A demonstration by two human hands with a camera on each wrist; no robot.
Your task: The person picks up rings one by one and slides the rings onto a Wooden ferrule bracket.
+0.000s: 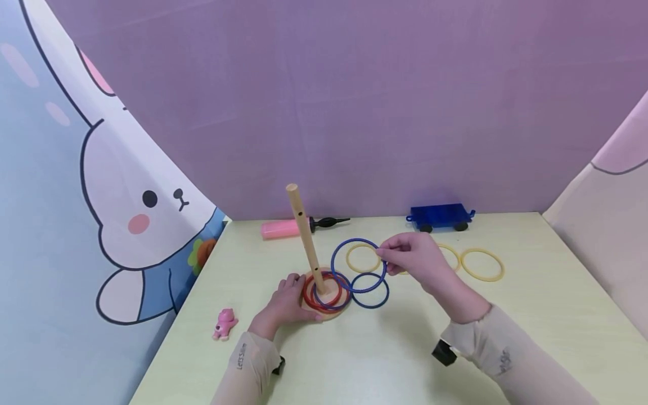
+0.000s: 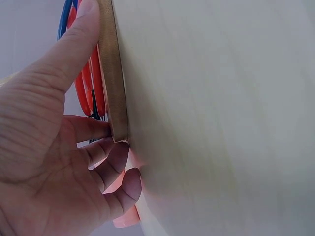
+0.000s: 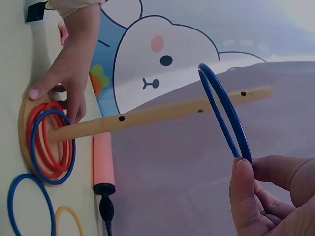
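I count three blue rings: one pinched upright between my right hand [image 1: 412, 260] thumb and fingers, lifted beside the wooden peg [image 1: 305, 236]; a second blue ring [image 1: 370, 290] flat on the table [image 1: 385, 349]; a third [image 3: 51, 147] on the peg with two red rings [image 1: 320, 292]. Three yellow rings [image 1: 482, 264] lie behind my right hand, one partly hidden by it. My left hand [image 1: 283, 304] grips the round wooden base [image 2: 114, 73], fingers curled at its edge. A pink pump [image 1: 280, 228], blue cart [image 1: 439, 217] and pink figure [image 1: 224, 324] sit apart.
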